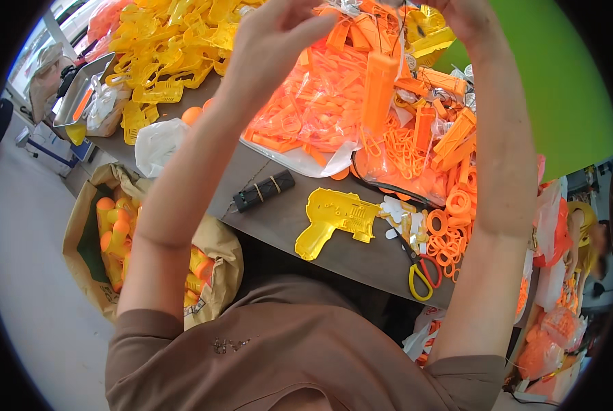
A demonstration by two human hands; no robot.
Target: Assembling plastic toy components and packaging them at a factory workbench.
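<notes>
Both my arms stretch across the table to the far pile. My left hand (286, 24) is at the top edge, its thumb pointing right over the orange parts and most of its fingers cut off. Opposite it, my right hand (463, 17) is also cropped, so its fingertips and any hold are hidden. Thin dark cords (404, 27) run down between the hands. Below them stands a long orange box-shaped piece (380, 89); whether it hangs or rests I cannot tell. Closer to me lies a yellow toy gun shell half (337, 218), its inner side up.
Yellow shells (176, 48) heap at the far left, bagged orange parts (299, 103) mid-table. Scissors (419, 270) with red and yellow handles lie by orange rings (447, 240). A black banded block (264, 191) lies near the left edge. A paper sack (219, 257) holds yellow-orange pieces.
</notes>
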